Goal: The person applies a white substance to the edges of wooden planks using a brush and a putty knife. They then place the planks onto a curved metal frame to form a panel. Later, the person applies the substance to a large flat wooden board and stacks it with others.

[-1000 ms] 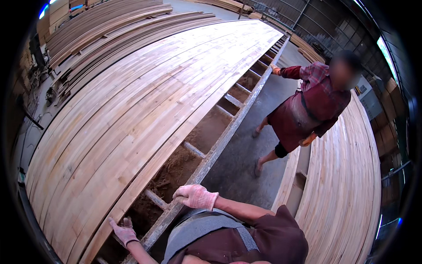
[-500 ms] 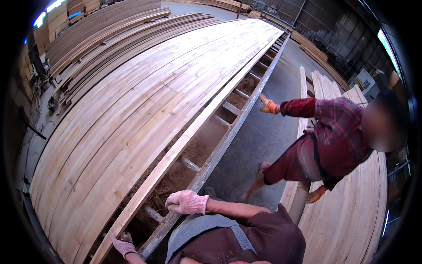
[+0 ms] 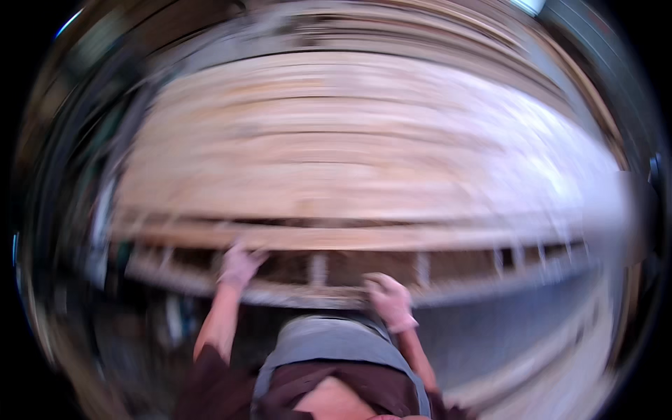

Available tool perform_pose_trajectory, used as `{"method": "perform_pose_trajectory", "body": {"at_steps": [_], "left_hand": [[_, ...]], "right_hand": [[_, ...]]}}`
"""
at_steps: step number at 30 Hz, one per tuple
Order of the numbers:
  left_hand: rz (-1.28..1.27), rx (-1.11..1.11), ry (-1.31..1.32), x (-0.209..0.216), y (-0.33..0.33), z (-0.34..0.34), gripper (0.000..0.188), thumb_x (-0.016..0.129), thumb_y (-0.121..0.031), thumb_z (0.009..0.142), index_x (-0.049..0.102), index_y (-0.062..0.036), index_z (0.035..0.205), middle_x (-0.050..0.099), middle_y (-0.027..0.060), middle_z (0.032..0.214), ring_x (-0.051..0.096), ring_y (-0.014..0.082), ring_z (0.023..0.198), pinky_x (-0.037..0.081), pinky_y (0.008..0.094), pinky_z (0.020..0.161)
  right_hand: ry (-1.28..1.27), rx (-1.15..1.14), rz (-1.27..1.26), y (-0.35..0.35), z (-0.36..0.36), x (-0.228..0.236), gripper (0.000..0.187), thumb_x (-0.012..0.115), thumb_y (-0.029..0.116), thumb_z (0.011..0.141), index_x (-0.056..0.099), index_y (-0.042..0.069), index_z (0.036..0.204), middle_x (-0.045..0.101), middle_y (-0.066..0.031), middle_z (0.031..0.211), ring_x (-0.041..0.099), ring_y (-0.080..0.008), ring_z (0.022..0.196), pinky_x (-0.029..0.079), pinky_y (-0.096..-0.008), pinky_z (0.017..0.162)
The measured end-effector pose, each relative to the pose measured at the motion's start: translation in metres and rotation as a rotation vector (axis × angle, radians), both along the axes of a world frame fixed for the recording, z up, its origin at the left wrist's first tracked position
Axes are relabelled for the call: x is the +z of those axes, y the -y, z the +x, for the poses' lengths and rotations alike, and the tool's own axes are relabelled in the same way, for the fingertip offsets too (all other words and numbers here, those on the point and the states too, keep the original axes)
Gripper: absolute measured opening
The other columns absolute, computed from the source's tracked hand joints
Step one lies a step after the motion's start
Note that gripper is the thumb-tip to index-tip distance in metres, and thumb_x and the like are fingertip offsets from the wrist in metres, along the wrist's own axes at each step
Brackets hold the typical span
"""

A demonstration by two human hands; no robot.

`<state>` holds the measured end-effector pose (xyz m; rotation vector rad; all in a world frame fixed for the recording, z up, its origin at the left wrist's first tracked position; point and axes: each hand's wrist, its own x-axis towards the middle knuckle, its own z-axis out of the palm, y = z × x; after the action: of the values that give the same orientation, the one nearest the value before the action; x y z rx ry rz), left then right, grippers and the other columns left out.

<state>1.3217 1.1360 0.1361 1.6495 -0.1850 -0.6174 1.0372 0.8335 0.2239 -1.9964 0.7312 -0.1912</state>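
Observation:
A long, narrow wooden plank (image 3: 336, 239) lies along the near side of a wide panel of joined boards (image 3: 315, 161), with a thin dark gap between them in places. My left hand (image 3: 240, 266), in a pale pink work glove, reaches to the plank's near edge; its fingers are apart. Lower and to the right, my right hand (image 3: 390, 302), gloved alike, is curled in above the metal frame's near rail (image 3: 315, 299). Whatever its fingers may hold is hidden. Motion blur softens everything.
Short crossbars (image 3: 318, 269) span the frame between plank and rail, with brown debris (image 3: 371, 267) below. Stacked boards (image 3: 420, 31) lie beyond the panel. More timber (image 3: 518, 371) is at the lower right. The grey floor (image 3: 462, 329) shows past the rail.
My view has swung left, so the panel now lies across in front of me. The co-worker in orange gloves at the right is no longer discernible. My left hand stays near the plank.

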Motion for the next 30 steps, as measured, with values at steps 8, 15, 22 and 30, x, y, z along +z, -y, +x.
{"method": "perform_pose_trajectory", "body": {"at_steps": [8,15,22,30], "left_hand": [[-0.401,0.539,-0.635,-0.025,-0.005,0.012,0.037,0.067,-0.047,0.103,0.067,-0.0127,0.117,0.074,0.0100,0.098,0.073,0.0234,0.072,0.065,0.0367,0.059],[-0.490,0.555,-0.602,-0.012,0.026,0.027,0.039,0.069,-0.046,0.102,0.065,-0.0117,0.119,0.073,0.0112,0.103,0.073,0.0251,0.069,0.064,0.0362,0.059],[-0.420,0.612,-0.608,-0.015,0.026,0.037,0.043,0.070,-0.047,0.101,0.065,-0.0080,0.121,0.074,0.0125,0.098,0.073,0.0247,0.067,0.064,0.0358,0.058],[-0.341,0.535,-0.544,-0.011,0.028,0.038,0.036,0.067,-0.042,0.102,0.067,-0.0100,0.118,0.070,0.0097,0.100,0.071,0.0256,0.072,0.064,0.0370,0.061]], "right_hand": [[0.047,-0.111,0.235,0.052,0.007,-0.081,0.025,0.066,0.014,0.102,0.072,-0.003,0.119,0.076,-0.0114,0.109,0.071,-0.0175,0.092,0.059,-0.0322,0.082],[-0.062,-0.174,-0.182,0.126,0.031,-0.092,0.024,0.067,0.019,0.101,0.072,-0.004,0.109,0.075,-0.0108,0.099,0.067,-0.0179,0.089,0.053,-0.0332,0.086],[-0.090,-0.243,-0.193,0.137,0.055,-0.081,0.027,0.065,0.022,0.103,0.068,-0.002,0.091,0.064,-0.0037,0.078,0.054,-0.0136,0.074,0.047,-0.0324,0.073],[0.136,-0.308,-0.261,0.121,0.043,-0.101,0.030,0.063,0.026,0.106,0.074,-0.001,0.105,0.071,-0.0066,0.086,0.061,-0.0192,0.079,0.051,-0.0333,0.083]]}}
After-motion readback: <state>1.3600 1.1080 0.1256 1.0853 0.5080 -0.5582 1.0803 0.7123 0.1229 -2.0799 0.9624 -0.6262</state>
